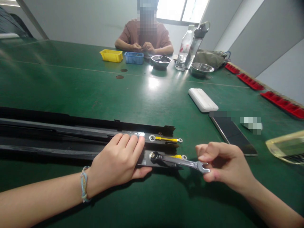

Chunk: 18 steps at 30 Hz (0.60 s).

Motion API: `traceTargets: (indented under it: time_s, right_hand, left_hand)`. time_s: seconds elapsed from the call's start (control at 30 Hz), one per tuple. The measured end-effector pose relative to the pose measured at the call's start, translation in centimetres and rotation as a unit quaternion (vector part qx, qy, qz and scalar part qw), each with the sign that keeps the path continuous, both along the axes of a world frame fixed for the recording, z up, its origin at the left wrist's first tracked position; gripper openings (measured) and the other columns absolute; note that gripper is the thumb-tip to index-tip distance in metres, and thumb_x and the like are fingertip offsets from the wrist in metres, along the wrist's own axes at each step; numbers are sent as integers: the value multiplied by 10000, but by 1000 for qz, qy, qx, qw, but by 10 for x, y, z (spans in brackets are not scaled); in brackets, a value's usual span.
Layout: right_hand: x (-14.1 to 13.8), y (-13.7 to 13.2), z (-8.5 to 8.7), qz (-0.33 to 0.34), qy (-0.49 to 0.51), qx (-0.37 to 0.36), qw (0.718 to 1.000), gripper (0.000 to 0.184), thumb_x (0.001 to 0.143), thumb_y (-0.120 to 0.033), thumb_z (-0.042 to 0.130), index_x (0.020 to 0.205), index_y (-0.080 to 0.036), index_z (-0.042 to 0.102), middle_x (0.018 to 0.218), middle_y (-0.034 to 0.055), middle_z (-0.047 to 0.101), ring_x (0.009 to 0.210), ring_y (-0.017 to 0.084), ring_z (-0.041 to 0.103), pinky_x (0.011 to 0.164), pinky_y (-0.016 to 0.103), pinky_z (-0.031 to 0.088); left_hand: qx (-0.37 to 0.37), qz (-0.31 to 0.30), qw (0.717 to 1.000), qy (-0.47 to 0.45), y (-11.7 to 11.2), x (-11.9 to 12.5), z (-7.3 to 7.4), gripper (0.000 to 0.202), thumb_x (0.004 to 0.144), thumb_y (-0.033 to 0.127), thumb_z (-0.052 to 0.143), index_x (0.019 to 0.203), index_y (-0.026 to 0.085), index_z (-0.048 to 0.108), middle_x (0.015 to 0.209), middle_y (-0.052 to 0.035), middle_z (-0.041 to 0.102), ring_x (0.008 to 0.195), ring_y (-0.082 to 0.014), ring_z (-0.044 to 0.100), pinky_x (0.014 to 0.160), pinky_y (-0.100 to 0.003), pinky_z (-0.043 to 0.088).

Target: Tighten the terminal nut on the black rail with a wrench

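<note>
A long black rail assembly (pixel 59 133) lies across the green table (pixel 95 85) from the left edge to the middle. My left hand (pixel 118 160) rests flat on top of its right end, fingers stretched out together and thumb underneath. My right hand (pixel 223 164) pinches the open-jaw end of a silver wrench (pixel 180 161). The wrench's ring end sits on a bolt on the near rail. Two short yellow-sleeved wire links (pixel 166 139) with ring terminals lie at the rail's end, one partly under the wrench.
A white box (pixel 202 99), a dark phone (pixel 232 134) and a clear tray (pixel 287 146) lie to the right. Red bins (pixel 282 103) line the right edge. Across the table a person sits behind yellow (pixel 111 55) and blue (pixel 134 58) bins, two steel bowls (pixel 201 69) and bottles (pixel 184 49).
</note>
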State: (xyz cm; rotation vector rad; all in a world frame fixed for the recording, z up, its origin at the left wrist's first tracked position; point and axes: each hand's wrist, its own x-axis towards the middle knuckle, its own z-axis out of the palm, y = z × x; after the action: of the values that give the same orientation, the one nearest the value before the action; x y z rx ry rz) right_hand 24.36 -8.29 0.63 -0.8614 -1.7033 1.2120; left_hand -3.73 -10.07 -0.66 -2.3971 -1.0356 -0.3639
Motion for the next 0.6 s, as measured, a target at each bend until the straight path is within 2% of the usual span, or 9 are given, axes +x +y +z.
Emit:
traceTargets:
  time_s: [0.1,0.2,0.4,0.6]
  right_hand:
    - [2,1,4,-74,-32,-17,997,264,601,-439,876,680,-228,737,506,-8,587,444,136,513,407,262,394]
    - [1,4,7,-115,-57,-39,991,232,618,-416,868,710,-233,760,535,3,629,394,121,506,366,248,406]
    - [-3,10,5,-152,-63,-59,985,190,671,-368,833,756,-212,766,505,-17,600,371,97,457,378,241,395]
    - [-1,11,3,-134,-53,-64,988,215,675,-393,834,769,-216,757,531,-20,595,389,96,463,386,236,394]
  left_hand:
    - [-1,-2,1000,-10,-1,2,1,616,914,584,363,1008,45,648,796,-132,633,691,-250,556,615,-380,426]
    - [3,-4,1000,-9,-2,2,2,609,916,578,361,993,49,652,794,-132,638,686,-250,562,608,-380,433]
    - [15,-1,1000,11,-4,2,3,634,921,575,335,997,35,658,809,-151,660,688,-259,580,603,-382,449]
    - [17,0,1000,12,-4,2,3,633,921,577,330,989,41,660,796,-145,659,676,-253,577,598,-377,444]
